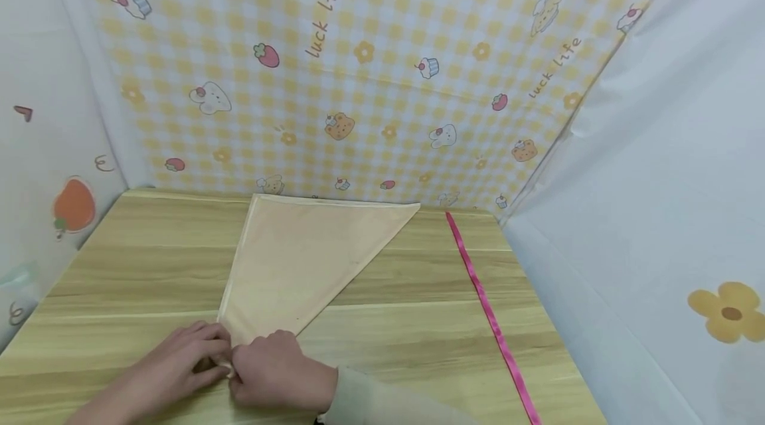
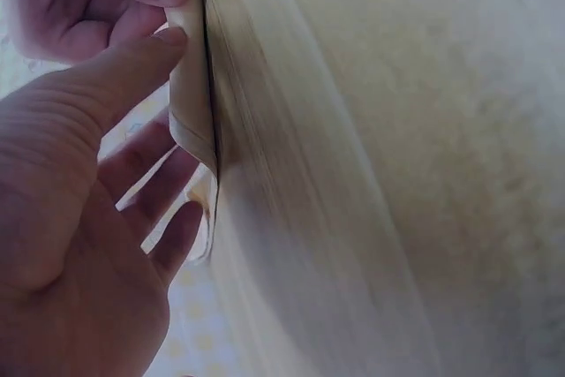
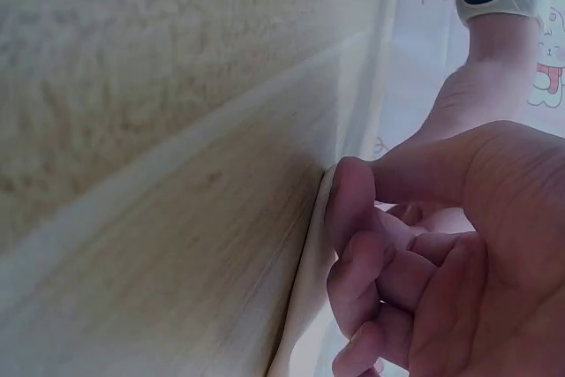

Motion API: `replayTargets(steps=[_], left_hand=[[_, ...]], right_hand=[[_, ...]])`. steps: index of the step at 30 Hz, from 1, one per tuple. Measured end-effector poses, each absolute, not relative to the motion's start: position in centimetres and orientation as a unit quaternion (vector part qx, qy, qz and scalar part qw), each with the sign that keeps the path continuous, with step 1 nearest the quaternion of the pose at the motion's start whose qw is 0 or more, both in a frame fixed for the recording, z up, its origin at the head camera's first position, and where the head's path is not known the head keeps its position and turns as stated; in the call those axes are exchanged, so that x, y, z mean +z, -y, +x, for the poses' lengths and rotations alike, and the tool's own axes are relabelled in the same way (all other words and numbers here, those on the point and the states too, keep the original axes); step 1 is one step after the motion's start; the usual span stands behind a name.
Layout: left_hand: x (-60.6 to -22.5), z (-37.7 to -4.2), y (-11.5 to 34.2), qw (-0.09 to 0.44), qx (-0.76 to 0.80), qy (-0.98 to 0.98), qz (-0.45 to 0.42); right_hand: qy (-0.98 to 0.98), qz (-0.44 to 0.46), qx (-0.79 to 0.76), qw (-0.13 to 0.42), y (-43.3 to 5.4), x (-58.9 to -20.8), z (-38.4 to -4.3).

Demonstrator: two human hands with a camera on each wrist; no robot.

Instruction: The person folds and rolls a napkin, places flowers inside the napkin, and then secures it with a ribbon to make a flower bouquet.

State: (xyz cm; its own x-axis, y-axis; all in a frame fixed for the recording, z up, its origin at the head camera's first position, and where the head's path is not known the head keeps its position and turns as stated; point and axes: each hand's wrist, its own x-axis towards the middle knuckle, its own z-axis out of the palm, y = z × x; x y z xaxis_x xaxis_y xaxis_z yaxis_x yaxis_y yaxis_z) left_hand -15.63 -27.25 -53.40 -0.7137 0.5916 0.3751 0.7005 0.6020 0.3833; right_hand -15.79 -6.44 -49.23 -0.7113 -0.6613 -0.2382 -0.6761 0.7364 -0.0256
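A beige cloth [image 1: 305,259] with a pale hemmed border lies flat on the table, pointed at its far right corner. Both hands are at its near end, where the edge is turned up into a narrow fold [image 2: 192,86]. My left hand [image 1: 185,358] pinches this fold, thumb in front and fingers behind, as the left wrist view shows. Close beside it, my right hand [image 1: 275,372] pinches the same edge between thumb and curled fingers [image 3: 357,262]. The hands cover part of the near corner in the head view.
A long pink ribbon [image 1: 490,319] runs down the right side of the wood-grain table [image 1: 388,352]. Behind the table hangs a yellow checked curtain [image 1: 358,93]. White sheets stand at the left [image 1: 36,146] and right [image 1: 645,179].
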Motion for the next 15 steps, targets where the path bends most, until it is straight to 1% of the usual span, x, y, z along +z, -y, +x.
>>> replayTargets(steps=[2, 6, 9, 15], left_hand=[[-53.36, -15.42, 27.60, 0.083, -0.284, 0.883, -0.363], [-53.23, -15.35, 28.19, 0.059, -0.313, 0.875, -0.366], [-53.16, -15.84, 27.96, 0.060, -0.304, 0.875, -0.372], [-52.76, -16.17, 27.69, 0.055, -0.288, 0.883, -0.368]], right_hand=[[-0.924, -0.361, 0.014, 0.125, 6.54, -49.15, -15.78], [-0.924, -0.353, -0.018, 0.144, 6.79, -49.16, -15.96], [-0.925, -0.351, -0.021, 0.142, 6.43, -49.35, -16.18], [-0.928, -0.336, -0.033, 0.161, 6.17, -48.89, -16.30]])
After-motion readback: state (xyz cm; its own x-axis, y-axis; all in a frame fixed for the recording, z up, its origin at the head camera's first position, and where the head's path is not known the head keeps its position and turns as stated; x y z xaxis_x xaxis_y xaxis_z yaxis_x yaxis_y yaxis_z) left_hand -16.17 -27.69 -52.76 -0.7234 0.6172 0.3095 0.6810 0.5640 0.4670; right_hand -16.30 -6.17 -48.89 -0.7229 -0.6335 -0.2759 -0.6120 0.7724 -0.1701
